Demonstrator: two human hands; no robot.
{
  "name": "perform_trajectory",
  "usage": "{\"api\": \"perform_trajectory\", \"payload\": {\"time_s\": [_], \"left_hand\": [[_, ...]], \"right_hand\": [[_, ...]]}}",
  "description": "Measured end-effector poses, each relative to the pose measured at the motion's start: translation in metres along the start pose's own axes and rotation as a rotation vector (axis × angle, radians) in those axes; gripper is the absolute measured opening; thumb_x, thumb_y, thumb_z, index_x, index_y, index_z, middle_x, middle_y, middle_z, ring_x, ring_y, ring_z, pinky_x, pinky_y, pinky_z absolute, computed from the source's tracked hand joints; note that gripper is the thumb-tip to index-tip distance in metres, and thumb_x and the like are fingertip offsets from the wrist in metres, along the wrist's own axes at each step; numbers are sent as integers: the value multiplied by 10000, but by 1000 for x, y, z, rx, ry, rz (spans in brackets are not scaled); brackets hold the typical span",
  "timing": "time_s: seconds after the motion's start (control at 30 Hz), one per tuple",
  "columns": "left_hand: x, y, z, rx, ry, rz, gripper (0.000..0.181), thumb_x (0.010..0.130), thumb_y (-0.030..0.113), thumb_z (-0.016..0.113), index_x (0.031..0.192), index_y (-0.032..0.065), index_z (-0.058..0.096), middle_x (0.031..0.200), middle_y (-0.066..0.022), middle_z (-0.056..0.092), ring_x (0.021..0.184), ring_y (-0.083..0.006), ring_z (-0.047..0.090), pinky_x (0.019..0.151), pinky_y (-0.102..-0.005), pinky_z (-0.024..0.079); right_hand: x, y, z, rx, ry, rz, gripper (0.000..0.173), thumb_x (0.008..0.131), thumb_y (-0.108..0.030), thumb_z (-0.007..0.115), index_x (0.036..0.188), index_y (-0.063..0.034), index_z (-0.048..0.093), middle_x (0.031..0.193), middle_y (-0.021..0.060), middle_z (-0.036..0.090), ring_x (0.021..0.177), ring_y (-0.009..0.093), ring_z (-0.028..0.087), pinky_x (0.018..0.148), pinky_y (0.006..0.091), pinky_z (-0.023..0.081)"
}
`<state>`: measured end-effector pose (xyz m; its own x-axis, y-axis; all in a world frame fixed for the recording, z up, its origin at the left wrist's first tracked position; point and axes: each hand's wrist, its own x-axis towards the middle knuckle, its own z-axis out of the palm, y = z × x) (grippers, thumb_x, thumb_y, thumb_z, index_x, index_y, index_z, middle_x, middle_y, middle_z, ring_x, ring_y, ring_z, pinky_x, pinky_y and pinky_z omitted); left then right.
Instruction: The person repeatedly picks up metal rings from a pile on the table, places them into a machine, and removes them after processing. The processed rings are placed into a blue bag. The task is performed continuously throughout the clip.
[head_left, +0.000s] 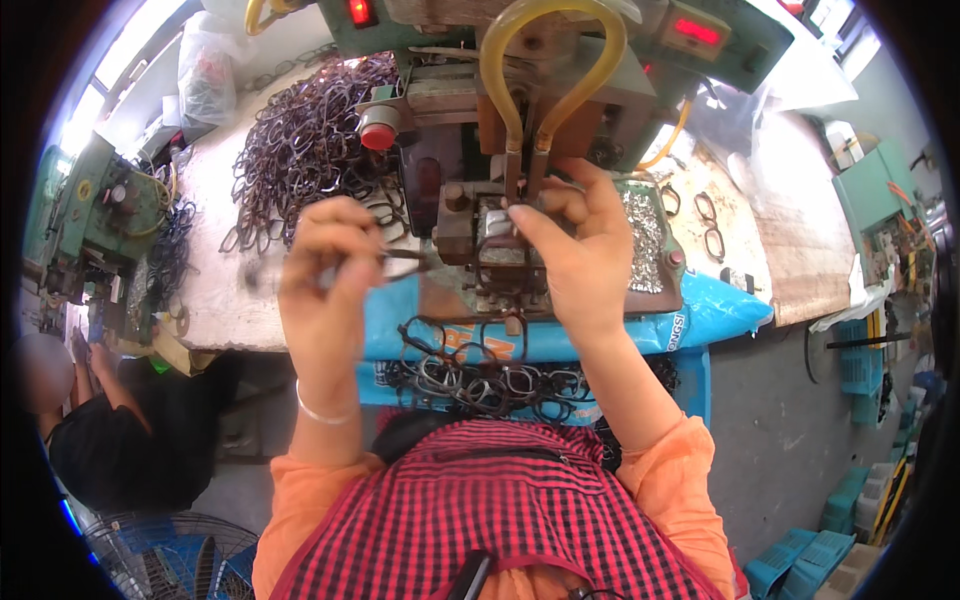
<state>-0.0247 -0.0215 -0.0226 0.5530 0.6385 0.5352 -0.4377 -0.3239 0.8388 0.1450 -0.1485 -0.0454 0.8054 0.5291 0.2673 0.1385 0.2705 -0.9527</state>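
Note:
My left hand (330, 259) is raised left of the machine's fixture, fingers curled around a slim dark object (403, 257). Motion blur hides exactly what that object is. At the fixture, my right hand (589, 240) has its thumb beside a silver metal block (495, 223), just below two upright metal rods (525, 176). Its other fingers reach behind the rods and are partly hidden, so whether they grip anything is unclear. A dark eyeglass frame (501, 244) appears to sit in the fixture under the block. A yellowish hose (555, 6) loops down to the rods.
Eyeglass frames form a large heap (315, 135) at the back left. More lie in a blue crate (701, 382) before me. Small metal pieces (643, 240) cover the machine bed's right side. A red button (376, 136) juts out. A person in dark clothing (142, 435) sits left.

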Motion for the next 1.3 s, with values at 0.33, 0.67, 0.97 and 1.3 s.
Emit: {"api": "perform_trajectory", "payload": {"time_s": [0.33, 0.67, 0.97, 1.3], "left_hand": [[-13, -6, 50, -816, -564, -1074, 253, 1067, 293, 409, 994, 56, 460, 826, -272, 689, 620, -330, 696, 471, -338, 547], [-16, -24, 66, -796, -400, -1150, 232, 1013, 242, 491, 914, 34, 518, 749, -249, 680, 543, -326, 659, 490, -360, 550], [-26, -40, 63, -872, -489, -1085, 310, 1044, 347, 476, 945, 60, 538, 844, -223, 708, 647, -295, 697, 484, -316, 526], [2, 4, -77, 546, 582, 81, 125, 885, 70, 733, 971, -2, 679, 886, -40, 694, 815, -113, 600, 800, -271, 493]], "right_hand": [[-11, -26, -12, 213, -179, 87, 594, 862, 31, 629, 1410, 45, 401, 1145, 160, 658, 1269, 214, 520, 1047, 327, 403], [-9, 76, -123, -1237, 197, -340, 120, 792, -117, 756, 903, -73, 746, 1209, 210, 644, 1263, 386, 523, 1050, 455, 416], [3, 81, -124, -1091, 212, -354, 127, 864, -56, 656, 961, -6, 722, 1079, 192, 692, 1100, 378, 619, 978, 437, 467], [-17, 59, -122, -468, 307, -33, 131, 914, -38, 690, 1027, 22, 720, 947, 54, 714, 835, 107, 637, 770, 242, 517]]}}
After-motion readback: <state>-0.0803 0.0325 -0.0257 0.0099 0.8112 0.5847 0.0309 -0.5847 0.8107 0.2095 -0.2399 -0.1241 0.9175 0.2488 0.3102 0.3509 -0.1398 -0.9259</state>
